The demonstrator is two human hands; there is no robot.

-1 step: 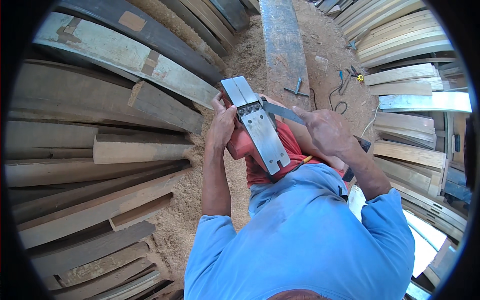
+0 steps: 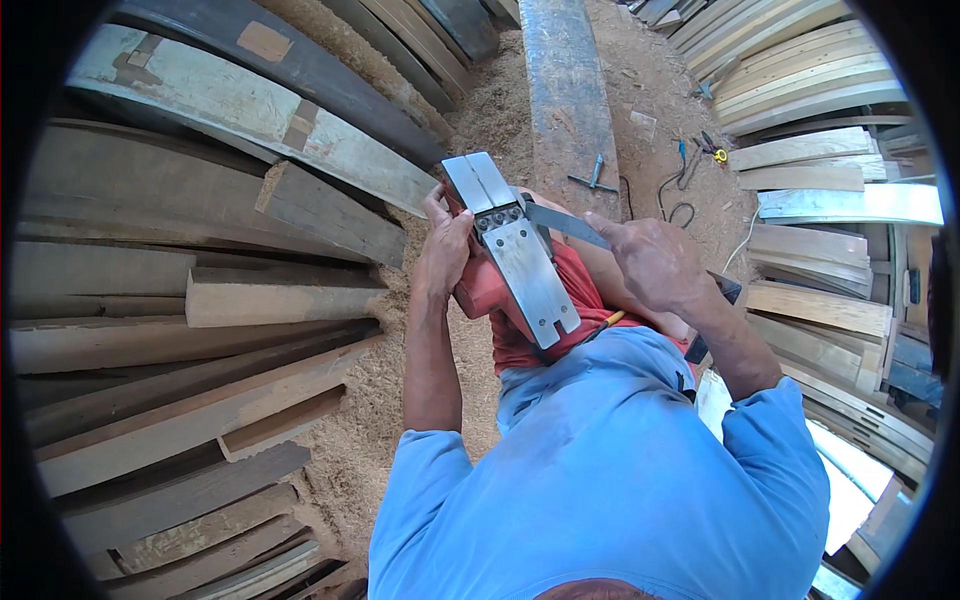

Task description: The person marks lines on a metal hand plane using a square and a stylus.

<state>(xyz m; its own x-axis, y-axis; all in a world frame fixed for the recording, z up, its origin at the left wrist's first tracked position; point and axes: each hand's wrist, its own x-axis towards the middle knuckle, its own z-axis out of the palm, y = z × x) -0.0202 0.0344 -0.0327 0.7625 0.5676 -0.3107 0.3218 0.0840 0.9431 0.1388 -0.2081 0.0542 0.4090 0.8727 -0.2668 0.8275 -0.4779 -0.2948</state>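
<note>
A red electric planer (image 2: 525, 275) lies upside down over my lap, its shiny metal sole facing up and a row of bolts on the cutter block between the two sole plates. My left hand (image 2: 443, 250) grips its left side, with the thumb at the edge of the sole near the cutter block. In my right hand (image 2: 655, 262) is a flat grey metal bar (image 2: 570, 225), its far end against the planer's right side by the cutter block. Whether that end is hooked on a bolt or only touches is too small to tell.
A long worn plank (image 2: 568, 90) runs ahead of me, with a T-shaped tool (image 2: 595, 178) at its right edge. Right of it are a dark cord (image 2: 672, 195) and a yellow-handled tool (image 2: 718, 154). Stacked boards (image 2: 285, 297) line both sides. Sawdust (image 2: 370, 430) covers the floor.
</note>
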